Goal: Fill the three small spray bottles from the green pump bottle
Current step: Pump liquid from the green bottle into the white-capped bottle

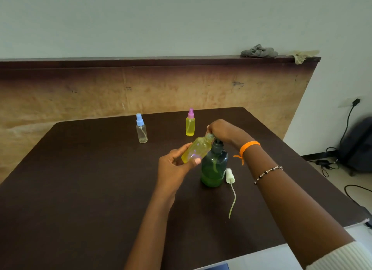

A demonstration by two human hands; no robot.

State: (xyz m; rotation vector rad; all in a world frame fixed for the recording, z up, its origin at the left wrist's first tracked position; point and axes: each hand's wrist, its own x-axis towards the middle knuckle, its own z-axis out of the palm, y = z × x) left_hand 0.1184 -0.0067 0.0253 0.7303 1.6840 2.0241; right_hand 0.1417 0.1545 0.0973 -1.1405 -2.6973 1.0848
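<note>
The loose white spray cap (230, 176) with its tube is lying nearest, below the right hand (222, 131). The left hand (177, 165) is gripping a tilted uncapped spray bottle (196, 149) of yellow liquid, its mouth at the green pump bottle (213, 168) nozzle. The right hand is curling over the pump head. Beyond the hands, a pink-capped bottle (190, 125) and a blue-capped bottle (141, 130) are standing.

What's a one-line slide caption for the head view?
Left hand tilts an open yellow bottle to the green pump bottle while right hand works the pump.

Tilted yellow bottle (196, 149) at upright green pump bottle's (213, 169) spout.
</note>
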